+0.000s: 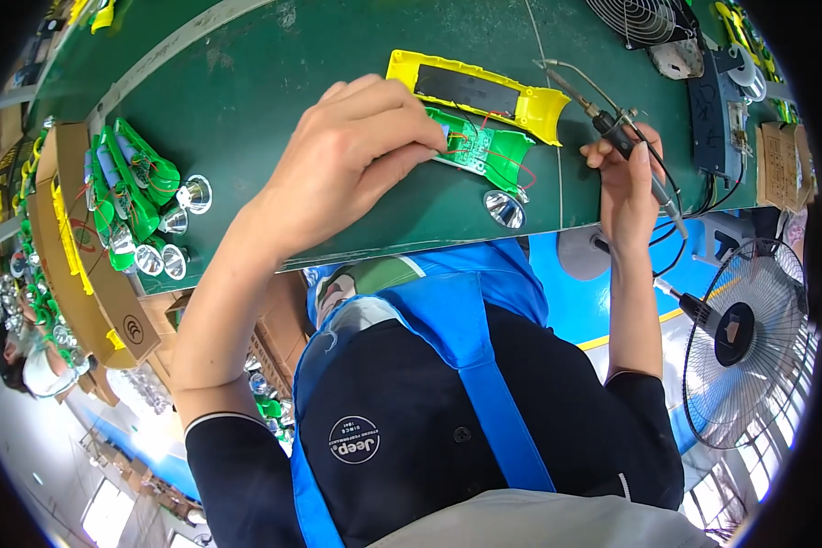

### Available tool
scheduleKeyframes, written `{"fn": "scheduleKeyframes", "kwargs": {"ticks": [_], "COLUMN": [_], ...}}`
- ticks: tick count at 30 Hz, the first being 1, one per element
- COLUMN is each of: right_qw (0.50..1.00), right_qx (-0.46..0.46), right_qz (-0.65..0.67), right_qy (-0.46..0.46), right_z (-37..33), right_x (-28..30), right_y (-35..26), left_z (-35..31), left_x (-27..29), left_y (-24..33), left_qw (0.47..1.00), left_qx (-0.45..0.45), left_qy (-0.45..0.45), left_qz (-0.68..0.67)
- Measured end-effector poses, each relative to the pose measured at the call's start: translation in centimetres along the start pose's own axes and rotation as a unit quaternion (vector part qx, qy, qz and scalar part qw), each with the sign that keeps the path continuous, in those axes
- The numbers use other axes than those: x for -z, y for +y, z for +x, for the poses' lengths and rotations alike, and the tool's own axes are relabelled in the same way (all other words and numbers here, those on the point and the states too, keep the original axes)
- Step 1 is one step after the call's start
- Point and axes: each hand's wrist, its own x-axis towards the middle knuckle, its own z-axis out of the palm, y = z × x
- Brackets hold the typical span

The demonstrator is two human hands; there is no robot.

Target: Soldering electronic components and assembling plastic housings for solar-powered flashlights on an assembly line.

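Observation:
My left hand [352, 151] is closed, thumb and forefinger pinched at the left end of a green plastic half-shell [507, 157]. A wire may also be between them; I cannot make it out. Inside the shell lies a green circuit board [475, 146] with thin red wires. Just beyond it rests a yellow half-shell [541, 111] with a dark panel [466, 89]; thin wires run between the two. A silver reflector [504, 209] sits at the near side of the green shell. My right hand [628, 187] grips a soldering iron [619, 139], its tip pointing up and left beyond the yellow shell.
Several green half-shells [137, 178] with reflectors are piled at the left on the green table [292, 55]. A cardboard box [68, 219] stands beside them. At right are a blue-grey device [720, 128] and a small fan [644, 20]; a larger fan [735, 333] stands below.

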Motion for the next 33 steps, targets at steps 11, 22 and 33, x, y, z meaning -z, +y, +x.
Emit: {"fn": "scheduleKeyframes", "kwargs": {"ticks": [11,22,33], "right_qw": [0.979,0.954,0.955], "right_qx": [-0.132,-0.170,-0.162], "right_qz": [-0.030,-0.108,-0.135], "right_qy": [-0.155,-0.221,-0.208], "right_z": [3.4,4.5,4.0], "right_x": [0.2,-1.5,-1.8], "right_y": [-1.9,-2.7,-2.6], "left_z": [2.0,2.9,3.1], "left_x": [-1.2,-1.6,-1.5], "left_y": [1.7,2.3,2.4], "left_qw": [0.983,0.965,0.966], "left_qx": [-0.023,0.003,0.009], "left_qy": [-0.091,-0.143,-0.143], "left_qz": [0.155,0.222,0.214]}}
